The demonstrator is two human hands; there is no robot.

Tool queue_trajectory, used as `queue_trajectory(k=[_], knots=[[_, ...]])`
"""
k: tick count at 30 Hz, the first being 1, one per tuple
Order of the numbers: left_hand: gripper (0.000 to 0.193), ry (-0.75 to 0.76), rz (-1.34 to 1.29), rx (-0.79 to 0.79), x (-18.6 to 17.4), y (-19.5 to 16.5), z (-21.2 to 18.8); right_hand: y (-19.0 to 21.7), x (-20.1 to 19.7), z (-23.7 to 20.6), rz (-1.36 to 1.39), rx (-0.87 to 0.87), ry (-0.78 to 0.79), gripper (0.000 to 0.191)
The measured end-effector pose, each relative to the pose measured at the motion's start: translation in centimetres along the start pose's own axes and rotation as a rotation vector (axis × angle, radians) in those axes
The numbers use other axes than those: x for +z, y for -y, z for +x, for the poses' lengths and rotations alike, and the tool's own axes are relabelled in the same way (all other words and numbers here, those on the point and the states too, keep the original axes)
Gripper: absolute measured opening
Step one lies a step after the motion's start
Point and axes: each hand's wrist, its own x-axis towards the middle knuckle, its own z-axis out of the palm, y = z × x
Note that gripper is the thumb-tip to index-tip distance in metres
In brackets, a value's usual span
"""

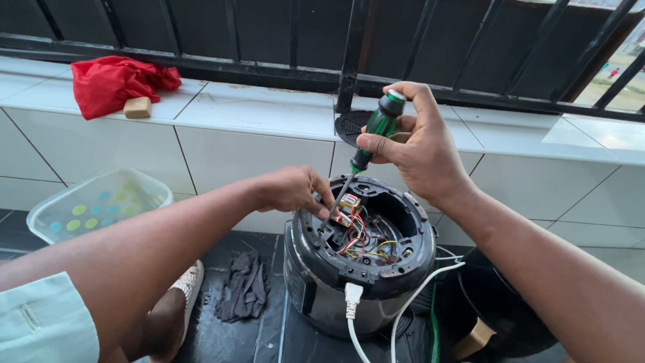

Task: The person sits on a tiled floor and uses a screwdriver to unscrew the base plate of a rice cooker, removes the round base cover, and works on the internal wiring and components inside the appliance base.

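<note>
The right hand [416,144] is clamped on a green-and-black screwdriver [368,144], its tip down inside the upturned black cooker [359,269] on the dark floor [269,336], close to the tiled ledge [255,114]. The left hand [292,189] grips the cooker's rim. Best to keep the shaft upright on the screw, press firmly, and steer clear of the coloured wires [359,238].

Glossy black plastic cooker [316,269], glossy green screwdriver handle [380,124], glazed tiles [255,151]
</note>
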Motion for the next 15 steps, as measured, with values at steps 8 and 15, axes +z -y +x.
queue_trajectory(k=[8, 15], knots=[[0.019, -0.045, 0.017, -0.019, 0.1, 0.7, -0.2, 1.2, 0.4, 0.3, -0.057, -0.010, 0.075, 0.069], [0.019, -0.048, 0.068, -0.077, 0.2, 0.9, -0.6, 2.0, 0.2, 0.3, -0.032, -0.044, 0.186, 0.078]])
